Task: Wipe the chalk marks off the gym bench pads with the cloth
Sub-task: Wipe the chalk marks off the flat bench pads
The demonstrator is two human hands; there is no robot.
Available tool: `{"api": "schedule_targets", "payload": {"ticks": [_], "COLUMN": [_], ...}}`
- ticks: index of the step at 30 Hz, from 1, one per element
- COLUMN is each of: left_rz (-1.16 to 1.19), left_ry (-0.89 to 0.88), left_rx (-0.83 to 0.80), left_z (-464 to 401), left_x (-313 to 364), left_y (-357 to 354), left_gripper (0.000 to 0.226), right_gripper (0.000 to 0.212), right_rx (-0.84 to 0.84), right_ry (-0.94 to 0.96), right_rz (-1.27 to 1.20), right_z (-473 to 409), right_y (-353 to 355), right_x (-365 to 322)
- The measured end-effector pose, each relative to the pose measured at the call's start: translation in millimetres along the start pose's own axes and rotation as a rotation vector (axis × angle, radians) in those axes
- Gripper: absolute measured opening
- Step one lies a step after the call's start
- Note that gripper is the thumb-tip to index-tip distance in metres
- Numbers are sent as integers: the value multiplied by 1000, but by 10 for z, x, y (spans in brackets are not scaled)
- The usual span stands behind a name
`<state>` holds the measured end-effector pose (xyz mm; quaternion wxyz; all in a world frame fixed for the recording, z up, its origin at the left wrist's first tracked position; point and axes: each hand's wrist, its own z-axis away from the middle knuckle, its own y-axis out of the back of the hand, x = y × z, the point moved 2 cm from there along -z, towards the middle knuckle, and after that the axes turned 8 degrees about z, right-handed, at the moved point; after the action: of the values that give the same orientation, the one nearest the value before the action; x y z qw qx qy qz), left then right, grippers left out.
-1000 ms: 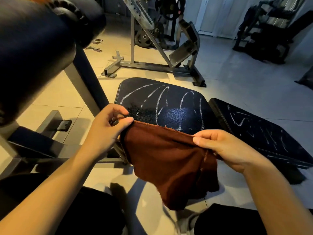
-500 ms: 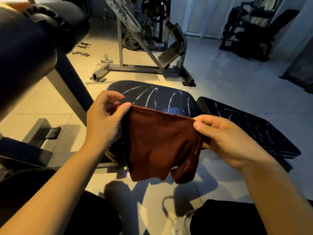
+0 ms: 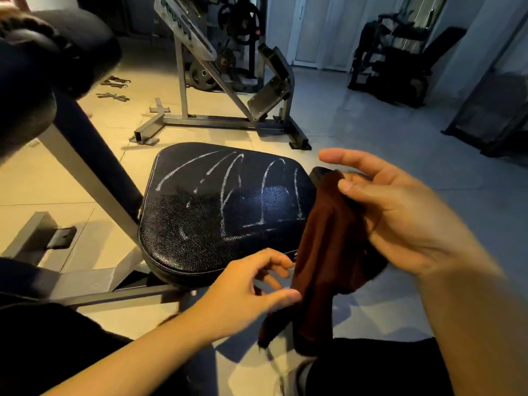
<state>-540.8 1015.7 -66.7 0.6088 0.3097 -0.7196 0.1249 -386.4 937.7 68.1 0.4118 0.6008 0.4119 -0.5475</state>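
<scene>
Head | cloth (image 3: 328,247) hangs lengthwise downward | right grip (image 3: 400,218) grasps it | left grip (image 3: 243,292) released

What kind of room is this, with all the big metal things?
Most likely a gym. There is a padded bench seat with chalk marks, a metal exercise machine holding round weight plates, and another dark machine at the back.

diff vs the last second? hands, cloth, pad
The left hand let go of the cloth's top edge and dropped lower, fingers now loosely open beside the hanging fabric. The cloth, earlier stretched flat between both hands, now hangs bunched from the right hand alone, off to the right, uncovering the seat pad. Unchanged: the chalk marks are unwiped.
</scene>
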Motion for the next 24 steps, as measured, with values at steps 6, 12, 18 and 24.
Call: {"api": "schedule_targets", "payload": {"ticks": [6,12,18,24], "left_rz": [183,475,478,456], "left_ry": [437,600,401,365], "left_rx": [-86,78,170,334], "left_z": [-36,32,-24,-27], "left_x": [-275,-302,-250,-40], "left_y": [8,-180,-89,272], "left_gripper": [34,29,26,19], "right_gripper": [35,26,29,30], "right_rx": [24,87,205,422], "right_ry": [5,-17,-41,-110], "right_rz": [-10,-51,-43,295], "right_z": [21,72,79,128], "right_y": [51,169,375,764], "right_x": [-77,-103,39,318]}}
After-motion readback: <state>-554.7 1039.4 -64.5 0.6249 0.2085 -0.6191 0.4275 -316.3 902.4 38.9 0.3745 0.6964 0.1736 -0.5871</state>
